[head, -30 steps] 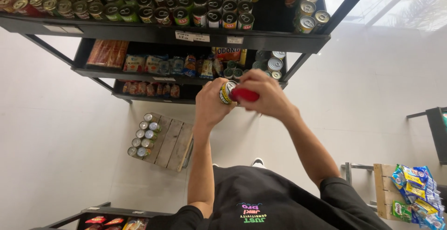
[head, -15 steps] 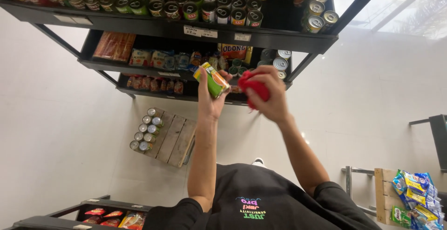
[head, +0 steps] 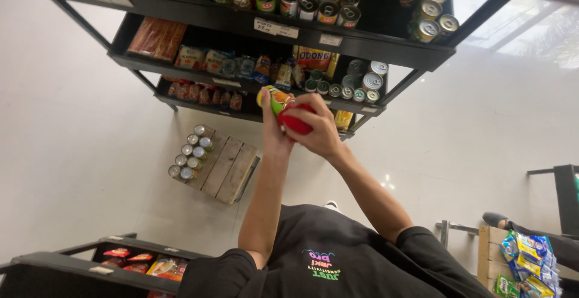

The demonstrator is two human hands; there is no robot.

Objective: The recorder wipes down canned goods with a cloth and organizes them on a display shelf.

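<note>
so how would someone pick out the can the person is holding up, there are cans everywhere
Start at the black metal shelving rack loaded with rows of cans, then look in front of its middle shelf, where two bare hands meet. The left hand grips a green and yellow can, pressed against a red object in the right hand. It is the only can off the shelves and tilted.

Both arms raised, left hand [head: 274, 130] and right hand [head: 319, 132] together, fingers [head: 313, 108] curled
</note>
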